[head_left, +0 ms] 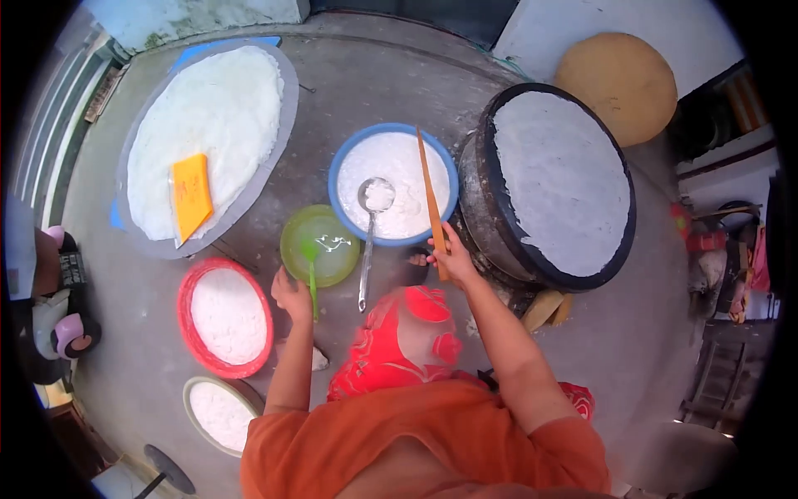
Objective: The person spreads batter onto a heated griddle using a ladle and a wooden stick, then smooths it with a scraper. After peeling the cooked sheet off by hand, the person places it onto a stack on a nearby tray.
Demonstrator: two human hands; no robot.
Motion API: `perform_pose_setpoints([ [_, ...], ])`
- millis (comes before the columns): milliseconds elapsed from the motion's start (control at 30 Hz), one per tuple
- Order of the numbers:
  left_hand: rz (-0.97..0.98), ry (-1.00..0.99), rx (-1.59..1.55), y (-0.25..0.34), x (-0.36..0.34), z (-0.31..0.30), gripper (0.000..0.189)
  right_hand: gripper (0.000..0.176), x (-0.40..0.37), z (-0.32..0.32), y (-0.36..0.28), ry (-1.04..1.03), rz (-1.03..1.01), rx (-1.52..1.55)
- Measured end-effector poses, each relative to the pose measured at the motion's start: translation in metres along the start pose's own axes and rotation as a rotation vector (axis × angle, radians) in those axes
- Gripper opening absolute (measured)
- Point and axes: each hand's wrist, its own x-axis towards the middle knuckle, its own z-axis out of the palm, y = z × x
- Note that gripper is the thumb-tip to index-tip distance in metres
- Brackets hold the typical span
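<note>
My right hand (453, 255) is closed round the lower end of a long, flat wooden stick (432, 195), which points up across the right rim of a blue basin. White batter or wet flour fills this blue basin (397, 237). A metal ladle (366, 262) rests over its front rim, its bowl holding a white lump. My left hand (291, 295), fingers apart and slightly bent, is at the lower left rim of a green basin (291, 241) of cloudy liquid. Beside that hand hangs the handle of a green plastic spoon (313, 287), its head in the liquid.
At right stands a large round black-rimmed griddle (619, 249) covered by a thin white sheet (561, 183). A tan round lid (617, 87) leans behind it. At left, a white-covered round board (291, 91) carries a yellow scraper (192, 198). Red (184, 320) and pale (197, 416) basins hold white powder.
</note>
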Motion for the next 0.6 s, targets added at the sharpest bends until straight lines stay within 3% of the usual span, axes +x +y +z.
perform_pose_setpoints([
  [67,0.430,0.089,-0.033,0.030,0.007,-0.030,0.050,0.076,-0.001,0.004,0.008,0.021,-0.021,-0.019],
  [100,0.424,0.100,-0.028,0.044,0.012,-0.043,0.050,0.080,-0.003,0.006,0.012,0.053,-0.036,-0.039],
  [133,0.549,0.137,-0.040,0.059,0.017,-0.056,0.049,0.080,-0.008,0.004,0.015,0.035,-0.037,-0.040],
  [200,0.732,0.214,-0.018,0.080,0.033,-0.082,0.048,0.077,-0.018,0.002,0.016,0.107,0.075,-0.238],
  [233,0.733,0.273,0.035,0.087,0.042,-0.091,0.050,0.071,-0.019,-0.006,0.026,0.099,0.068,-0.325],
  [367,0.566,0.441,0.290,0.119,0.098,-0.123,0.056,0.052,-0.031,-0.041,0.087,0.111,0.069,-0.458],
  [433,0.452,0.570,0.558,0.096,0.155,-0.106,0.069,0.043,-0.063,-0.045,0.075,0.057,0.374,-0.263],
  [500,0.169,0.330,0.642,0.103,0.191,-0.112,0.082,0.041,-0.082,-0.051,0.089,0.092,0.398,-0.232],
  [567,-0.047,0.064,0.506,0.112,0.209,-0.123,0.086,0.038,-0.102,-0.057,0.099,0.139,0.429,-0.189],
  [600,-0.057,0.043,0.576,0.114,0.210,-0.124,0.086,0.036,-0.110,-0.058,0.102,0.118,0.428,-0.206],
])
